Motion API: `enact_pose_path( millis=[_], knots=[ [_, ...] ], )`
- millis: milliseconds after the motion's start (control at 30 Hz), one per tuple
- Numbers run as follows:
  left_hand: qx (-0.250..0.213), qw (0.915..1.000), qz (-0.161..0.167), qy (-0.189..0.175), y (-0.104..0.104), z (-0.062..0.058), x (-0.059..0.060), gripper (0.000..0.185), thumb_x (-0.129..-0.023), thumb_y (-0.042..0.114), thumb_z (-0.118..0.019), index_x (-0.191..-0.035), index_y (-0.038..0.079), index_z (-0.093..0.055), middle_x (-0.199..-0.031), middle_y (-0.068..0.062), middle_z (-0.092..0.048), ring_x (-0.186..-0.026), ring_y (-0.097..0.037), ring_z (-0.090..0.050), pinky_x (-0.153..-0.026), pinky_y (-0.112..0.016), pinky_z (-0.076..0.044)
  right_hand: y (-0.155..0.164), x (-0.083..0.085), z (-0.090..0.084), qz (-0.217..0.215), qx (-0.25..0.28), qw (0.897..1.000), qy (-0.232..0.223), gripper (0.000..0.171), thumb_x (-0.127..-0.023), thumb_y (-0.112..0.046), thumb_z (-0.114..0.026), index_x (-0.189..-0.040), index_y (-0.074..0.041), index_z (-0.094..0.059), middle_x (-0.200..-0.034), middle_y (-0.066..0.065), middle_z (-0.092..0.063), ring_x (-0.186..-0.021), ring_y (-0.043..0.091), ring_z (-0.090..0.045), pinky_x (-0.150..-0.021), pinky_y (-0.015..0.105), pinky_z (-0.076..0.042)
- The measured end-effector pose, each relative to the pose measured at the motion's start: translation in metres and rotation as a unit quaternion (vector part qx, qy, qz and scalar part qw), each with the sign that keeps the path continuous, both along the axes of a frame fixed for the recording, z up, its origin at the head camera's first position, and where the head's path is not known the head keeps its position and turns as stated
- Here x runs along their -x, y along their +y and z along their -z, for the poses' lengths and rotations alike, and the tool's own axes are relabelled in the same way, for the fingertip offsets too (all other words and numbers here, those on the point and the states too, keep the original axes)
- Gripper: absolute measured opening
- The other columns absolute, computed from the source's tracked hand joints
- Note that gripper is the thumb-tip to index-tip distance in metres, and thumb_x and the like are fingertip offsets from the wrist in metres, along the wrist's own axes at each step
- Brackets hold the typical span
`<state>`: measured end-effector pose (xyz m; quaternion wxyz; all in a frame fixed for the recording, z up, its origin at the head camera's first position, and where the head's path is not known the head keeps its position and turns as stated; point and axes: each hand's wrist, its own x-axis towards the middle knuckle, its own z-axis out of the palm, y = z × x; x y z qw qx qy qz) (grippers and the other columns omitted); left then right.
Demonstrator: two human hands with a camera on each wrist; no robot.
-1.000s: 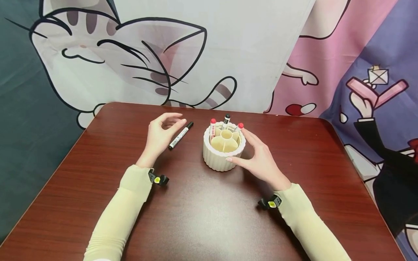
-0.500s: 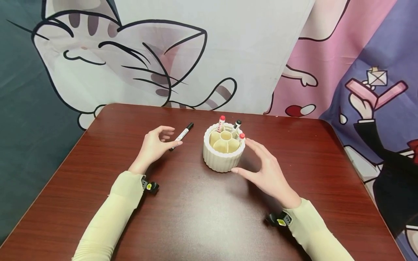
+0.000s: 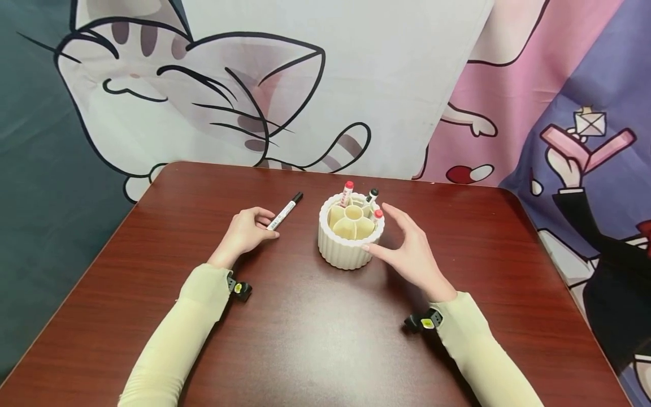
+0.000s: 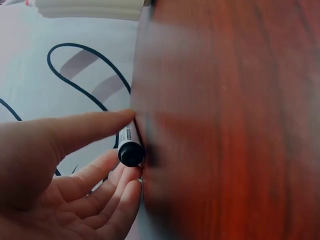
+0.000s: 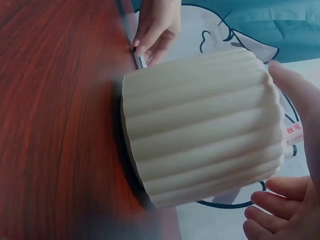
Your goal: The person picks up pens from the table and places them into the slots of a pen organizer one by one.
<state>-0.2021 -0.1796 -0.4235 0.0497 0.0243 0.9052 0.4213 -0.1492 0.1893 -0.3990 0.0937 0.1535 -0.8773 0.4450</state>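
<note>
**Marker pickup at the pen pot**

Dark red table, cartoon cat curtain behind. Left hand pinches the near end of the black marker lying flat, left of the ribbed holder. Right hand cups the holder's right side, fingers loosely spread. I'd get a firm pinch before lifting and keep the pot steady.

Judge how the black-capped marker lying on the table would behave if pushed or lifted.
The marker is a slim round barrel lying flat on the smooth table, so it would probably roll. It looks stiff and light. The left hand touches its near end.
</note>
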Motion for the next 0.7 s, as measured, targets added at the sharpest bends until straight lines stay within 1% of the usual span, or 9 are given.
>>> enact_pose_path(
  millis=[67, 167, 333, 533, 633, 700],
  knots=[
    [0.003, 1.0000, -0.005, -0.006, 0.002, 0.000, 0.002, 0.044, -0.081, 0.010, -0.085, -0.121, 0.002, -0.068, -0.107, -0.012, -0.070, -0.088, -0.023, -0.068, -0.078, -0.035, -0.051, -0.003, 0.004, 0.001, -0.008, -0.003, 1.000, -0.001, 0.097, -0.073, -0.042, -0.093, -0.154, -0.018, -0.046, -0.152, -0.001, -0.047, -0.140, 0.017, -0.041, -0.113, 0.051, -0.034],
    [0.009, 0.9999, -0.010, -0.009, 0.005, 0.001, 0.003, 0.040, -0.081, 0.007, -0.084, -0.118, 0.002, -0.069, -0.103, -0.012, -0.071, -0.085, -0.022, -0.068, -0.077, -0.035, -0.050, -0.006, 0.009, 0.003, -0.019, -0.001, 1.000, -0.002, 0.101, -0.071, -0.039, -0.095, -0.156, -0.017, -0.043, -0.154, 0.001, -0.046, -0.141, 0.019, -0.040, -0.114, 0.053, -0.033],
    [0.018, 0.9996, -0.016, -0.011, 0.006, 0.000, 0.004, 0.036, -0.081, 0.005, -0.082, -0.115, 0.002, -0.071, -0.097, -0.010, -0.072, -0.082, -0.021, -0.066, -0.077, -0.035, -0.048, -0.007, 0.015, 0.006, -0.034, 0.022, 0.999, -0.015, 0.103, -0.070, -0.032, -0.096, -0.157, -0.021, -0.041, -0.155, 0.000, -0.044, -0.142, 0.019, -0.039, -0.115, 0.052, -0.031],
    [0.024, 0.9994, -0.017, -0.017, 0.006, 0.000, 0.005, 0.029, -0.088, 0.007, -0.076, -0.116, 0.002, -0.071, -0.098, -0.011, -0.071, -0.084, -0.022, -0.066, -0.078, -0.035, -0.048, -0.005, 0.018, 0.008, -0.041, 0.042, 0.998, -0.038, 0.103, -0.071, -0.028, -0.096, -0.157, -0.023, -0.041, -0.155, -0.001, -0.045, -0.141, 0.019, -0.040, -0.115, 0.051, -0.032],
    [0.022, 0.9993, -0.021, -0.022, 0.006, 0.000, 0.006, 0.026, -0.092, 0.007, -0.071, -0.118, 0.002, -0.071, -0.101, -0.012, -0.071, -0.088, -0.023, -0.066, -0.080, -0.036, -0.048, -0.006, 0.018, 0.006, -0.042, 0.049, 0.997, -0.046, 0.103, -0.071, -0.021, -0.096, -0.157, -0.020, -0.040, -0.155, 0.002, -0.044, -0.142, 0.021, -0.040, -0.116, 0.051, -0.032],
    [0.019, 0.9993, -0.023, -0.024, 0.006, -0.001, 0.006, 0.026, -0.094, 0.007, -0.069, -0.119, 0.002, -0.070, -0.104, -0.013, -0.071, -0.091, -0.024, -0.065, -0.081, -0.037, -0.049, -0.009, 0.016, 0.001, -0.045, 0.056, 0.996, -0.050, 0.102, -0.072, -0.015, -0.096, -0.157, -0.014, -0.040, -0.156, 0.007, -0.044, -0.143, 0.026, -0.039, -0.115, 0.052, -0.031]
  ],
)
